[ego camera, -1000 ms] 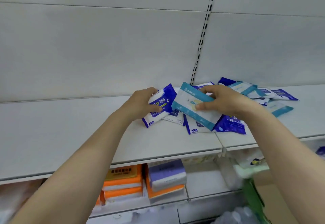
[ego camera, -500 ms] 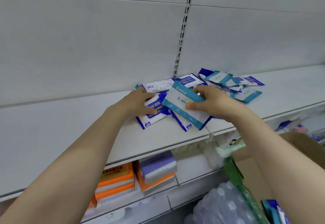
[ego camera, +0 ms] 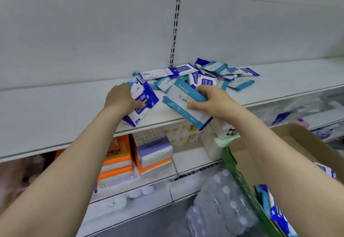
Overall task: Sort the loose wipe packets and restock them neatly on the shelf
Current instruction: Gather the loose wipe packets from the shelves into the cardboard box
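Several loose wipe packets (ego camera: pixel 214 72), dark blue and teal, lie heaped on the white shelf (ego camera: pixel 55 110) near the slotted upright. My left hand (ego camera: pixel 121 99) grips a dark blue and white packet (ego camera: pixel 143 104) at the heap's left side, its lower end near the shelf's front edge. My right hand (ego camera: pixel 214 100) holds a teal-edged white packet (ego camera: pixel 183 106), thumb on its face, with one corner hanging past the shelf edge.
Below the shelf stand orange and purple tissue packs (ego camera: pixel 134 154). A cardboard box (ego camera: pixel 279 149) with more blue packets sits at lower right, beside a shrink-wrapped pack of water bottles (ego camera: pixel 223 199). The slotted upright (ego camera: pixel 176 22) runs up the back wall.
Both hands have drawn their packets towards the shelf's front edge, away from the heap. The view has shifted, so the box and bottles show more.
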